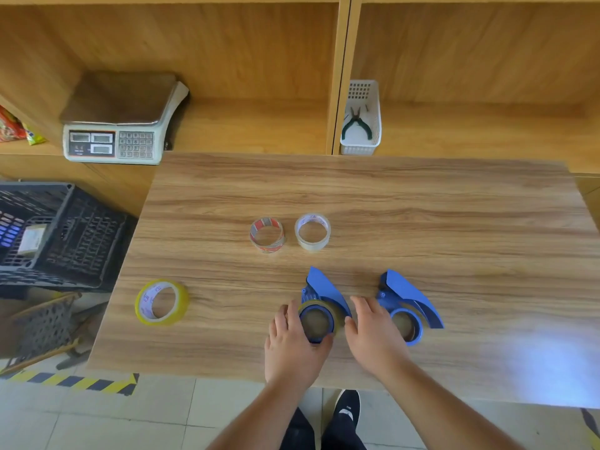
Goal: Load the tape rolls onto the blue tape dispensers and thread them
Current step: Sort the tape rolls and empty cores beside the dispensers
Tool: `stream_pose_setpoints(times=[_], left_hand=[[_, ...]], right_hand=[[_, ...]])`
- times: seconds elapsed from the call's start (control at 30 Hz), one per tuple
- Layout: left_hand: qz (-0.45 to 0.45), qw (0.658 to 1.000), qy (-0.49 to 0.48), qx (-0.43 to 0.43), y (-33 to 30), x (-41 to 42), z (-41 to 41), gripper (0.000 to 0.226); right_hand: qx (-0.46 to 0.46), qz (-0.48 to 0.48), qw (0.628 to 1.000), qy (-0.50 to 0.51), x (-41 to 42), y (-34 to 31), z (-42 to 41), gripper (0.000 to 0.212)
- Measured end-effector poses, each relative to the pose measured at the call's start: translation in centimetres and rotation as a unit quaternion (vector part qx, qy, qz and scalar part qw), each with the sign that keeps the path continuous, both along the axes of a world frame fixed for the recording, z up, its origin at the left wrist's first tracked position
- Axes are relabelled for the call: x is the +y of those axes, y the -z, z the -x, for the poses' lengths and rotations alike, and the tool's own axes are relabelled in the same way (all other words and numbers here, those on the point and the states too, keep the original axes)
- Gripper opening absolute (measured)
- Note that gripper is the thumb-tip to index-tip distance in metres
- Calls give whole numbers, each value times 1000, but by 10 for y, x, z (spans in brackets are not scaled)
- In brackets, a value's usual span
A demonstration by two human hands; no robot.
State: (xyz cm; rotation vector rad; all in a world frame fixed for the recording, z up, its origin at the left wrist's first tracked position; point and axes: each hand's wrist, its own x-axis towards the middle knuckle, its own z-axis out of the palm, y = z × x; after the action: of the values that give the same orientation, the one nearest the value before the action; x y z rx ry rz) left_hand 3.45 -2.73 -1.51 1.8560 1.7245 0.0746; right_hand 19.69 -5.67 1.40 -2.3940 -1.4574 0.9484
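Two blue tape dispensers lie on the wooden table [422,216]. The left dispenser [319,289] carries a yellowish tape roll [337,315] around its hub. My left hand [292,345] cups that roll from the left and my right hand [373,332] presses it from the right. The right dispenser [410,298] lies bare beside my right hand. Three loose rolls rest on the table: a yellow roll [161,302] at the left, a clear roll with red print [267,234] and a clear whitish roll [312,232] further back.
A weighing scale [120,121] stands on the shelf at the back left. A white basket [361,121] with pliers [356,122] sits in the right shelf. A black crate [65,235] stands left of the table. Hazard tape marks the floor at the lower left.
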Motion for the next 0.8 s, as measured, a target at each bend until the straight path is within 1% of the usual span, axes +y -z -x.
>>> stream_pose_setpoints(times=[0.03,0.1,0.23,0.33,0.47,0.63,0.7,0.8], left_hand=[[-10,1000,1,4,-2,1,12,92],[-31,999,-5,29,-5,3,45,87],[-51,994,-60,72,-9,15,117,86],[-59,988,-95,105,-11,30,167,90],[-75,979,-142,125,-13,59,220,92],[-59,977,-192,73,-14,100,250,111],[-37,982,-180,52,-10,116,260,115],[11,990,-137,29,-4,138,270,120]], right_hand=[[-8,-9,1000,0,2,-2,3,45],[-16,-20,1000,4,7,-6,12,47],[-17,-32,999,-30,24,-13,45,49],[-15,-53,996,-64,39,-14,78,49],[-15,-37,991,-130,59,-13,127,56],[-10,-19,986,-164,77,-12,167,57],[-13,-15,985,-172,82,-9,179,57],[-13,-8,985,-174,88,-2,191,57]])
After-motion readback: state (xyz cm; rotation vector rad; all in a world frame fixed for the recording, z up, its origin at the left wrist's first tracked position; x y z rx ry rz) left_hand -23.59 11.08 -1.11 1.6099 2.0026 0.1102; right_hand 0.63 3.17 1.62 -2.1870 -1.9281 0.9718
